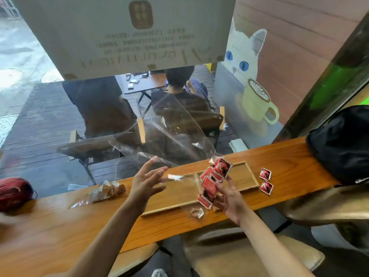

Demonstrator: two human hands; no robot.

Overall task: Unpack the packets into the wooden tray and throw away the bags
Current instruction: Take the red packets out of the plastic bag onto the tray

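A long shallow wooden tray [249,176] lies on the wooden counter, with bare compartments. My right hand [229,198] grips a row of red packets [211,182] over the tray's middle, still in the end of a clear plastic bag [179,136] that billows up and to the left. My left hand [147,180] hovers over the tray's left part with fingers spread, close to the bag film; whether it touches it is unclear. Two loose red packets [265,180] lie on the counter just right of the tray.
A crumpled clear bag with brown contents [105,190] lies left of the tray. A small crumpled wrapper [196,212] sits at the tray's front edge. A black bag [343,144] rests at the counter's right end, a red bag [14,191] at far left. A window stands behind the counter.
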